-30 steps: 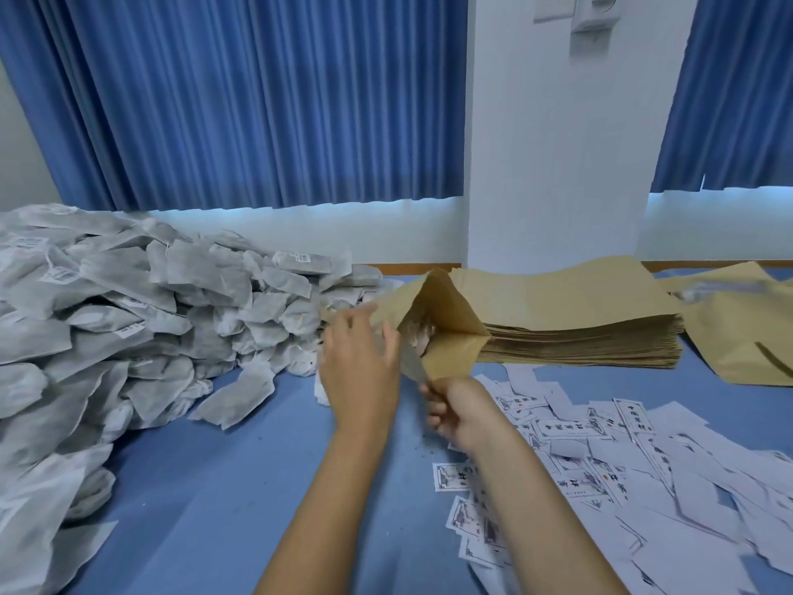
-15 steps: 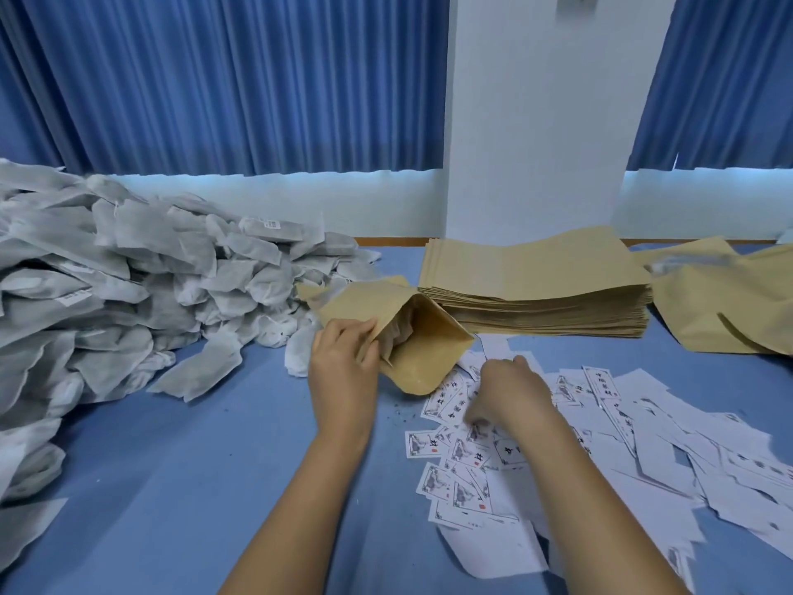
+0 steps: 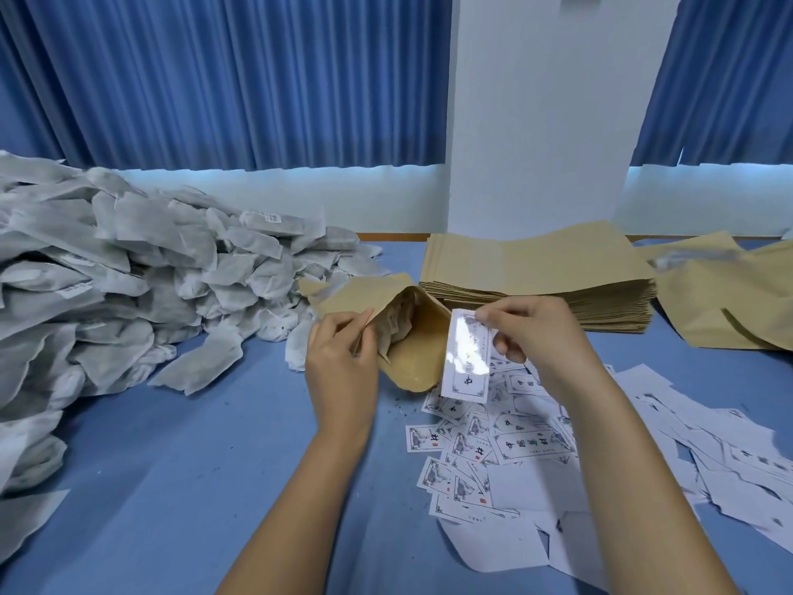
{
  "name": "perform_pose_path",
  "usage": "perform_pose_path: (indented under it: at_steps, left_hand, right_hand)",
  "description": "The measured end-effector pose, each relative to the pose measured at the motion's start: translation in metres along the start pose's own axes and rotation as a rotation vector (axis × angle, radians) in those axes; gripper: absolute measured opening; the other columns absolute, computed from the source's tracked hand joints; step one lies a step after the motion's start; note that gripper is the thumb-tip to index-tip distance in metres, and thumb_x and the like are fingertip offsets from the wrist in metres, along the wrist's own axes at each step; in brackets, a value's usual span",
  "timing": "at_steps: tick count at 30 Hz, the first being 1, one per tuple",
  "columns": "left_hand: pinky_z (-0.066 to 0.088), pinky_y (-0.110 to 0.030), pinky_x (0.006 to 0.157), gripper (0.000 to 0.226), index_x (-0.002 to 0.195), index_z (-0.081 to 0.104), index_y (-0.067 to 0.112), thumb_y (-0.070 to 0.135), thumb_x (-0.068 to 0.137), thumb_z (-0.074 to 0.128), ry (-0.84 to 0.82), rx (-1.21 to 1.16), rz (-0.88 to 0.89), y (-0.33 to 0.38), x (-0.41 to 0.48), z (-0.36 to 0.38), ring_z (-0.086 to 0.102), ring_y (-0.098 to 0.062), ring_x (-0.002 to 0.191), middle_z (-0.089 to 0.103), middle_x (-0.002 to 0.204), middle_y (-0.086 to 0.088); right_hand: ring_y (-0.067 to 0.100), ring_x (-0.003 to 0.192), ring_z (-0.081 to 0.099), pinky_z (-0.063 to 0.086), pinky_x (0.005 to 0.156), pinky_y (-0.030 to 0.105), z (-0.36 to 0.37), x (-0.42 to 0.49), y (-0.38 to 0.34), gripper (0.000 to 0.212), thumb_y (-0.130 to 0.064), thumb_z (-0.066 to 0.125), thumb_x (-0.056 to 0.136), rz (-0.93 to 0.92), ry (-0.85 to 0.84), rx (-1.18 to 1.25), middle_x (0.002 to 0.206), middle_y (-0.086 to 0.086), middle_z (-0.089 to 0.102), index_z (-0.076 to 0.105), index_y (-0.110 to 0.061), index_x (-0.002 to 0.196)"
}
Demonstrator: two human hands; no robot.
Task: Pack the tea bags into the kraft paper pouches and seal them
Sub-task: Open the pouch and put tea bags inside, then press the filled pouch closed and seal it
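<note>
Since half a second ago, the right hand (image 3: 540, 337) is lifted off the scattered labels (image 3: 493, 444), and one label (image 3: 465, 358) is now pinched by its top edge between the thumb and curled fingertips. It is held hanging upright, just beside the mouth of the pouch (image 3: 420, 362).

From the head view, the pouch is seen lying on the blue table (image 3: 171, 487) with its mouth raised toward the camera. Its left lip is gripped by the left hand (image 3: 343, 371), whose fingers are curled round the paper edge so that the mouth is kept spread. A few white tea bags (image 3: 397, 326) are seen inside the pouch.

A large heap of loose tea bags (image 3: 128, 294) is piled along the left side of the table, reaching almost to the pouch. A stack of flat pouches (image 3: 536, 268) is set just behind the open one, and more brown pouches (image 3: 721, 311) are laid at the far right. The scattered labels are spread under and beside the right forearm, some printed side up, some blank. Small dark crumbs (image 3: 399, 407) are dotted on the table near the pouch. Blue curtains (image 3: 214, 79) and a white pillar (image 3: 545, 113) are seen behind.
</note>
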State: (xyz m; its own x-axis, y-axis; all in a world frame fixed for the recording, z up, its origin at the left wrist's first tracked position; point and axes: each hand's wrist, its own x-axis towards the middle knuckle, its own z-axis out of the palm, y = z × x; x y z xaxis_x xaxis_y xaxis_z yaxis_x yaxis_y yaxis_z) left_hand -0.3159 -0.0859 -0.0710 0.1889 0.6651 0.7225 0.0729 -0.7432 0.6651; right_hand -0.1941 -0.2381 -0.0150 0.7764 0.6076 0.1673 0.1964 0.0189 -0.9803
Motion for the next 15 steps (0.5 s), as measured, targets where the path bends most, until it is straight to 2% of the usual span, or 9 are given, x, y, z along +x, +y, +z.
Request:
perform_pose_path:
  at_steps: [3,5,7,9,12,14,15]
  left_hand:
    - [0.044,-0.02,0.076,0.024,0.103,0.075,0.009,-0.002,0.085,0.063,0.006,0.003,-0.005,0.001,-0.001,0.001,0.059,-0.022,0.087,0.065,0.091,-0.002]
    - [0.044,-0.018,0.075,0.024,0.103,0.075,0.01,-0.002,0.085,0.063,0.014,0.002,0.0,0.001,-0.001,0.0,0.059,-0.021,0.087,0.065,0.091,-0.002]
    - [0.047,-0.023,0.076,0.024,0.102,0.075,0.01,-0.002,0.085,0.064,0.021,-0.002,0.007,0.001,-0.001,0.0,0.06,-0.021,0.087,0.066,0.09,-0.002]
    - [0.052,-0.035,0.073,0.024,0.101,0.076,0.012,0.0,0.085,0.064,0.021,-0.005,0.006,0.002,-0.003,0.0,0.06,-0.021,0.087,0.066,0.091,-0.001]
    - [0.053,-0.041,0.071,0.023,0.101,0.076,0.014,0.002,0.085,0.065,0.016,-0.014,0.0,0.005,-0.005,0.002,0.061,-0.022,0.087,0.065,0.091,0.0]
    - [0.053,-0.041,0.072,0.023,0.101,0.076,0.014,0.002,0.085,0.065,0.016,-0.015,0.008,0.005,-0.005,0.002,0.061,-0.022,0.088,0.065,0.091,-0.001]
    - [0.052,-0.039,0.073,0.023,0.101,0.076,0.013,0.001,0.084,0.065,0.017,-0.012,0.014,0.005,-0.005,0.002,0.061,-0.022,0.088,0.066,0.091,-0.001]
  right_hand:
    - [0.009,0.047,0.052,0.04,0.042,0.014,0.02,0.0,0.006,0.008,0.0,0.063,0.086,0.228,-0.119,0.144,0.064,0.009,0.069,0.065,-0.001,0.079]
    - [0.015,0.061,0.06,0.051,0.053,0.016,0.041,0.0,0.017,0.01,0.003,0.063,0.086,0.355,-0.074,0.242,0.069,0.013,0.07,0.063,0.0,0.076]
    - [0.018,0.069,0.064,0.055,0.06,0.017,0.06,0.0,0.026,0.008,0.005,0.064,0.085,0.435,0.056,0.449,0.075,0.016,0.068,0.065,0.003,0.078]
    - [0.019,0.074,0.065,0.058,0.064,0.018,0.073,0.0,0.03,0.003,0.011,0.063,0.084,0.435,0.18,0.723,0.081,0.017,0.065,0.063,0.009,0.081]
    - [0.019,0.083,0.064,0.052,0.09,0.026,0.083,0.002,0.031,0.011,0.014,0.058,0.085,0.381,0.293,0.987,0.084,0.016,0.063,0.062,0.007,0.078]
    - [0.018,0.093,0.061,0.048,0.099,0.03,0.088,0.003,0.031,0.01,0.011,0.053,0.089,0.356,0.245,1.048,0.089,0.014,0.061,0.06,0.007,0.083]
    - [0.018,0.097,0.06,0.05,0.097,0.031,0.091,0.003,0.032,0.011,0.01,0.051,0.09,0.325,0.159,1.015,0.096,0.015,0.062,0.06,0.005,0.093]
